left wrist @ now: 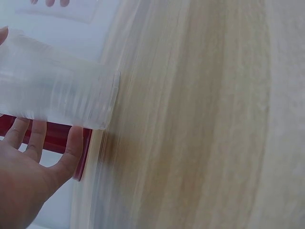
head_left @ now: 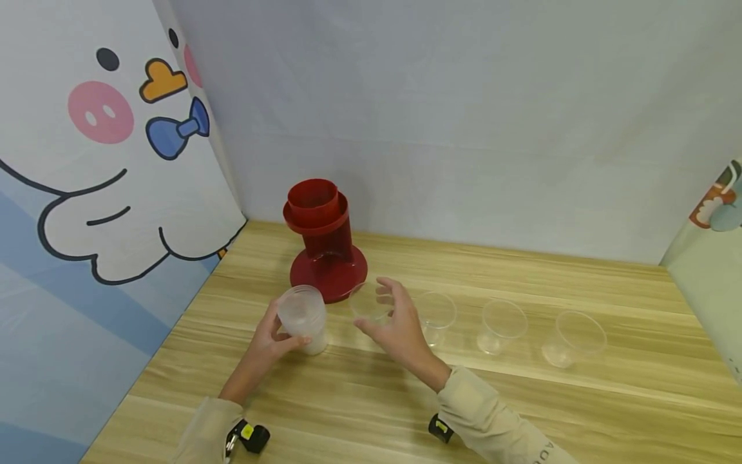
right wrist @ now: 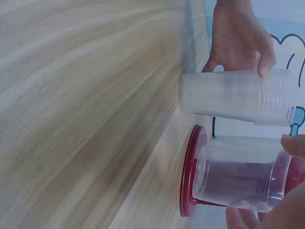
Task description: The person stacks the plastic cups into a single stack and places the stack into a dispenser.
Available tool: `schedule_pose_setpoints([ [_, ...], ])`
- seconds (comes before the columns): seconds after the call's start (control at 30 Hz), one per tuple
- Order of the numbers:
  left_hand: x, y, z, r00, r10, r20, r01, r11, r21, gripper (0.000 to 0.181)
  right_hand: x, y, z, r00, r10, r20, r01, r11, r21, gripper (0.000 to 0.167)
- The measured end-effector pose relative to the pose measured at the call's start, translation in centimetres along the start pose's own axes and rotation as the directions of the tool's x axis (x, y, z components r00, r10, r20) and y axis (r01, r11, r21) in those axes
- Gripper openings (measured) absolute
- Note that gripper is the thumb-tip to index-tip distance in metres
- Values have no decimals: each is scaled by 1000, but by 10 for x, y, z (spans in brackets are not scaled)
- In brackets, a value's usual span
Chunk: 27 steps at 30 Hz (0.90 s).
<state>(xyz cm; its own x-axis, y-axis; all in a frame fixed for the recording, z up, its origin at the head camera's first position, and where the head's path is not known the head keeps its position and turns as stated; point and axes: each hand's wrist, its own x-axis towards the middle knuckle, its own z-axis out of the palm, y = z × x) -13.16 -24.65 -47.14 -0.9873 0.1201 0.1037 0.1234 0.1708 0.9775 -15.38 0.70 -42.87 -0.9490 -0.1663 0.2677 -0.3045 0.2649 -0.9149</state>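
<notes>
Right hand (head_left: 400, 328), thumb and fingers curled, holds a cup (head_left: 366, 305) upright, just right of the upright stack (head_left: 303, 312) gripped by the left hand (head_left: 271, 341); behind stands a red holder (head_left: 324, 238). Head view alone shows three cups (head_left: 502, 319) farther right; right wrist view alone, the cup's side from rim to base.

My left arm (head_left: 234, 388) reaches up and to the right from the lower edge of the head view, its pale sleeve (head_left: 199, 430) ending before the bare wrist. My left grip (head_left: 266, 345) is curved, the thumb stretched rightward, apart from the spread fingers (left wrist: 74, 149). My right arm (head_left: 433, 372) enters from lower right and leans leftward. My right grip (head_left: 401, 327) has its thumb and bent fingers opposed, with space between.
</notes>
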Motion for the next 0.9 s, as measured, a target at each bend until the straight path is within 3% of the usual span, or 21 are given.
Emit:
schedule_pose_setpoints([
  [0.33, 0, 0, 0, 999, -32, -5, 32, 999, 9, 78, 2, -6, -2, 1000, 12, 7, -12, 1000, -13, 73],
  [0.9, 2, -1, 0, 1000, -25, -5, 25, 999, 33, 80, 6, -20, -6, 997, -62, 40, 63, 998, -24, 71],
])
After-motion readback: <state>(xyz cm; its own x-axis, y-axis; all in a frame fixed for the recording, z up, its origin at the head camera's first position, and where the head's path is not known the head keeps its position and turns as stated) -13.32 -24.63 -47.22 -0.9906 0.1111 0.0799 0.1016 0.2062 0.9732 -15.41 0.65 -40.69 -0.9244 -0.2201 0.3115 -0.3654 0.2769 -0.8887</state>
